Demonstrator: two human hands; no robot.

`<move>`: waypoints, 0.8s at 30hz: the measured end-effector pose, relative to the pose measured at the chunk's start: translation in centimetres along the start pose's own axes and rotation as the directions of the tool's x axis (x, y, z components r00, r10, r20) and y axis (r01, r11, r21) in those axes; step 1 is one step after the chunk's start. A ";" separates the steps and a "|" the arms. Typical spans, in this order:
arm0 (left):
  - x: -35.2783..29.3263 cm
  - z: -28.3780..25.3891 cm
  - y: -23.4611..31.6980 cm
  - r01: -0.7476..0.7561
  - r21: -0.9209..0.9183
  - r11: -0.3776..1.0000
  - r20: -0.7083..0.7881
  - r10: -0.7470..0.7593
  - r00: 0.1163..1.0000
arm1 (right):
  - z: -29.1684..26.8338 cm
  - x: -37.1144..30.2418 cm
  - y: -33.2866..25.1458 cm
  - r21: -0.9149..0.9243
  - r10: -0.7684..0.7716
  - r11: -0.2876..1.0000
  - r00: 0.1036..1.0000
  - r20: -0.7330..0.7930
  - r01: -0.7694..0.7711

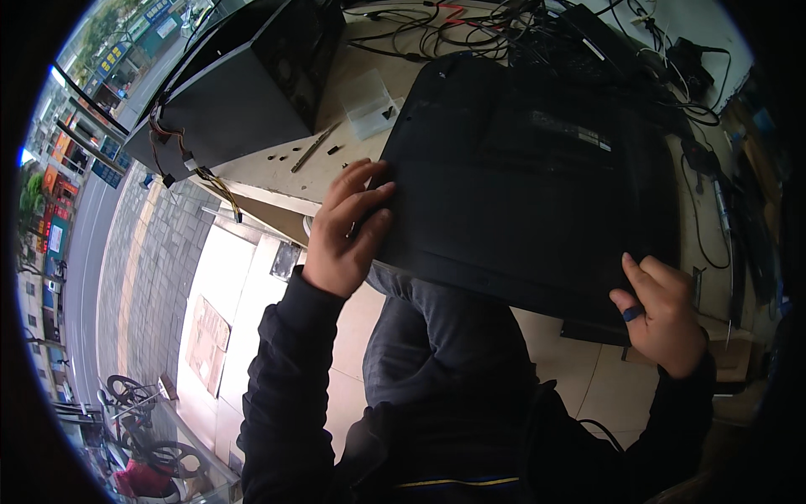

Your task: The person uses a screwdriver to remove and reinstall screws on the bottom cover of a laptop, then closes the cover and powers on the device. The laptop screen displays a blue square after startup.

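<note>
A large flat black device [512, 202] with rounded corners and a small pale label fills the space before me. It could be a laptop's underside or a monitor's back; I cannot tell which. Its near edge reaches out over my lap, while the far part is above the table. My left hand [348, 223] is closed at its left edge, thumb and fingers bent against the rim. At the near right corner, my right hand [659, 307] grips it, with a dark ring-like band on one finger. The undersides of both grips are hidden.
A grey metal computer case [235, 109] with loose cables stands at the left on the table [290, 189]. Near it lie a clear plastic box [367, 105], a thin screwdriver-like tool [314, 149] and small dark bits. Tangled cables [445, 29] cover the far side.
</note>
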State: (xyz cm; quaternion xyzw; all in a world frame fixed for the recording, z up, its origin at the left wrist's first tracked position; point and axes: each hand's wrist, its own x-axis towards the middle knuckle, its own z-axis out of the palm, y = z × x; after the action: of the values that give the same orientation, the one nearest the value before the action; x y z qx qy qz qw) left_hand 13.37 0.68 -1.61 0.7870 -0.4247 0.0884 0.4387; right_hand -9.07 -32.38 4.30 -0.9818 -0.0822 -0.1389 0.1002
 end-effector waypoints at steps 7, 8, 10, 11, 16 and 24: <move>-0.3 0.8 0.6 0.022 0.084 0.996 -0.031 -0.019 0.999 | 0.2 0.3 -0.4 -0.129 -0.031 0.991 0.999 0.012 0.032; -0.3 0.9 1.5 0.028 0.204 0.979 -0.045 -0.019 0.999 | 0.0 0.6 -0.6 -0.130 -0.052 0.990 0.999 0.011 0.053; 0.0 2.1 3.2 -0.013 0.436 0.900 -0.101 0.063 0.993 | 0.1 0.6 -0.8 -0.193 -0.052 0.980 0.998 0.023 0.056; 0.1 3.1 4.0 -0.093 0.502 0.860 -0.084 0.156 0.984 | 0.6 0.5 -0.6 -0.237 -0.095 0.967 0.995 0.006 0.094; 3.6 8.8 12.1 -0.395 0.197 0.897 0.349 0.313 0.883 | 0.9 -0.1 -1.0 -0.346 -0.087 0.935 0.996 -0.022 0.074; 5.6 11.6 14.3 -0.507 0.239 0.828 0.566 0.305 0.766 | -3.5 -0.6 0.4 0.023 -0.036 0.999 0.976 -0.215 0.042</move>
State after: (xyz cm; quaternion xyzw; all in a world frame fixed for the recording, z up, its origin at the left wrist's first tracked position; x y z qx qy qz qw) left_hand 3.46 -15.16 3.07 0.7377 -0.6619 0.0544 0.1213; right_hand -10.44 -33.63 7.38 -0.9578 -0.0922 -0.2446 0.1193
